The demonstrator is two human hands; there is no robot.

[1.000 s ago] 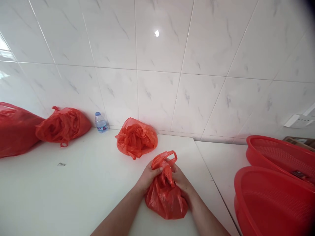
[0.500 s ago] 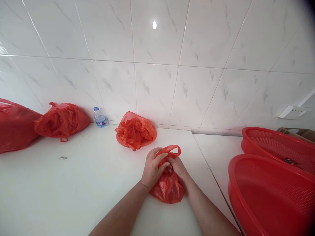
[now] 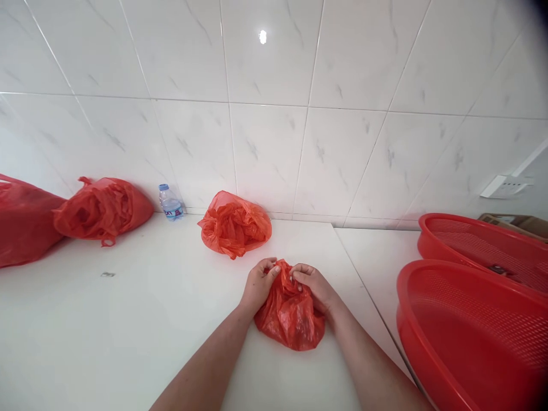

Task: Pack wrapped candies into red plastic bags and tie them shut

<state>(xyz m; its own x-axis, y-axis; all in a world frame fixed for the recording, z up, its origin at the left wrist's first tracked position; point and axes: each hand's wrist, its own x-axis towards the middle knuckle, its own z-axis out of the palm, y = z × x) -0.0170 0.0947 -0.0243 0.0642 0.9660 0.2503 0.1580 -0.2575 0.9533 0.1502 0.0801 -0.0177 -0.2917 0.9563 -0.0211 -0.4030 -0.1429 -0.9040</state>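
Note:
A red plastic bag [image 3: 293, 319] rests on the white table in front of me, its top gathered and crumpled. My left hand [image 3: 260, 283] pinches the upper left part of the bag between thumb and fingers. On the other side, my right hand [image 3: 314, 285] has its fingers closed on the upper right part of the plastic. What lies inside the bag cannot be made out. Just beyond my hands, another red plastic bag [image 3: 236, 225] sits crumpled against the wall.
Two red plastic baskets [image 3: 454, 337] stand at the right. Along the wall at left are a small water bottle [image 3: 170, 203], a bunched red bag [image 3: 107, 210] and a larger red bag [image 3: 28, 225]. A small scrap [image 3: 108, 275] lies on the table [image 3: 141, 319].
My hands have moved apart from each other at the top of the bag. The handle loop that stood up between them is down, and the bag looks wider.

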